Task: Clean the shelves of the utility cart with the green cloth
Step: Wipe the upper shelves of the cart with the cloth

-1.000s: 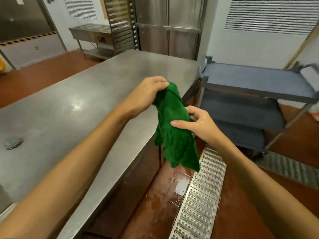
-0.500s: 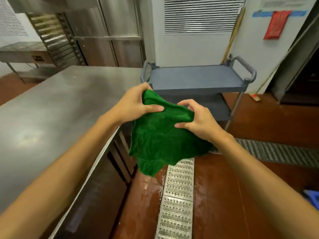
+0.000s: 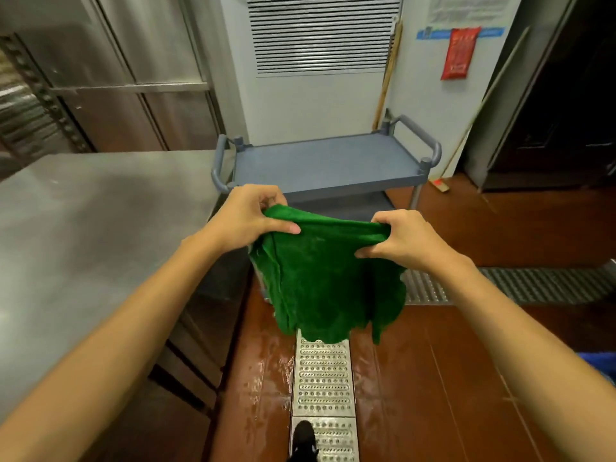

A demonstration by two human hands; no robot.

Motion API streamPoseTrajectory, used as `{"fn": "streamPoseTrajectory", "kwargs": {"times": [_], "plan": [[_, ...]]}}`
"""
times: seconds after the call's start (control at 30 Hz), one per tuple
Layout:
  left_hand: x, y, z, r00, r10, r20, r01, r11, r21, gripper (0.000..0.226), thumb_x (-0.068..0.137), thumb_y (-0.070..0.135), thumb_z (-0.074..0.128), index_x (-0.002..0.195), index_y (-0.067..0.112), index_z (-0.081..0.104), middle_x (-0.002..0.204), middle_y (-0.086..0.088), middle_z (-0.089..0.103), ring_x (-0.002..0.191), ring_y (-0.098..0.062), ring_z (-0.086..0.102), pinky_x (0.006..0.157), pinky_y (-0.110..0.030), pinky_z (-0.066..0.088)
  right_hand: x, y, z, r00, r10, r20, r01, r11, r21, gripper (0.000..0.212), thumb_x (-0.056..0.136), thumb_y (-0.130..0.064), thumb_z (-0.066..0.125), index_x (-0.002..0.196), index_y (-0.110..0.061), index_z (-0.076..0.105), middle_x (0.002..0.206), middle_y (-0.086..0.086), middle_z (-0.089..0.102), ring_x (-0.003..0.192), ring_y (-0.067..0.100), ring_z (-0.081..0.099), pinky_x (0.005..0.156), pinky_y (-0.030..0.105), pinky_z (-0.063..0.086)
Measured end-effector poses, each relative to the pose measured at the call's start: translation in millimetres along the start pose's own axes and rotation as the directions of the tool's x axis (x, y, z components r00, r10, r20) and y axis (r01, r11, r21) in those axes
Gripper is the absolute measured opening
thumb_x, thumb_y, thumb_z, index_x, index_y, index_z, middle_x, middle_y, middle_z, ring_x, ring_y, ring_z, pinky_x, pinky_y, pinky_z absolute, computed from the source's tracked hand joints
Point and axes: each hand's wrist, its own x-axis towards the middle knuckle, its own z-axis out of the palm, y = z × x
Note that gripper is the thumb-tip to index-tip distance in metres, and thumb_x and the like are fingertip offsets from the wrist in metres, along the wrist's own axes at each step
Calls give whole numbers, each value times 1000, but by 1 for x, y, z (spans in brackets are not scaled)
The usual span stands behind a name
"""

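1. Even, fairly bright indoor light with a warm cast; the source is outside the frame.
2. Soft glare on the steel counter [image 3: 83,228] at left, and a wet sheen on the floor [image 3: 263,378] at bottom centre.
3. The doorway [image 3: 573,111] at upper right is dark.
4. Wide-angle distortion bows lines at the edges; the corners look soft.
5. The green cloth [image 3: 326,278] at centre is sharpest.

The green cloth [image 3: 323,281], a second ago a bunched bundle dangling from the left hand [image 3: 246,216], is now stretched wide. The right hand [image 3: 403,240] has moved away from the left, and each pinches the top edge. The utility cart [image 3: 326,161] has shifted from frame right to centre, the desk [image 3: 100,211] to the left. A shoe [image 3: 304,440] has appeared at bottom centre.
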Motion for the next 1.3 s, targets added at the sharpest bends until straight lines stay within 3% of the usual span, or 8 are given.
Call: {"fn": "streamPoseTrajectory", "kwargs": {"times": [0.1,0.27,0.4,0.53,0.67,1.0,1.2,1.3], "plan": [[39,-24,-5,1000,11,23,-12,1000,6,38,60,45,88,78,18,69,77,-1,73,76,-19,72,72,-49,59,29,5,-12,991,78,106,-73,996,-46,48,54,-66,84,79,-29,65,80,-10,66,76,8,62,65,36,55],[97,-68,-25,995,21,101,-21,1000,3,43,56,57,88,80,25,71,75,2,74,76,-20,73,73,-53,59,86,22,-25,959,151,240,-155,988,-1,35,58,-45,91,82,-29,71,81,-9,72,77,10,69,64,31,60],[143,-92,-40,992,48,117,-53,998,36,42,56,46,89,86,21,73,77,3,72,78,-13,72,80,-47,59,137,27,-26,961,139,239,-146,989,13,31,60,-43,90,82,-32,71,81,-11,71,76,5,68,56,19,52],[179,-120,-54,994,84,69,-85,996,17,45,61,43,89,95,23,68,88,6,69,89,-9,67,85,-36,58,178,37,-29,967,139,212,-141,990,-2,36,59,-49,88,85,-29,74,81,-10,72,75,5,67,61,25,57],[214,-145,-62,996,88,26,-88,996,5,29,65,34,89,79,17,70,82,-3,69,75,-13,67,75,-41,58,216,48,-31,977,128,173,-127,992,-16,31,61,-52,85,73,-25,73,72,-3,69,73,15,66,62,37,53],[289,-198,-66,999,-12,47,8,997,77,37,73,49,76,80,13,72,74,-4,72,75,-26,69,74,-49,57,321,93,-39,988,71,138,-75,997,23,49,57,-65,79,90,-31,66,85,-5,64,80,9,59,61,25,41],[335,-209,-84,999,-37,2,36,986,160,28,74,46,73,79,19,68,76,0,70,78,-22,69,72,-39,56,396,109,-57,958,-24,286,3,997,73,45,60,-65,80,82,-26,71,76,4,64,68,10,54,61,26,37],[352,-222,-97,997,-68,-24,71,979,193,26,69,43,79,75,20,68,76,-2,70,78,-22,69,71,-37,56,430,115,-68,906,-26,422,-22,994,107,31,66,-48,86,88,-31,72,79,-17,70,75,-3,64,68,19,44]]}}
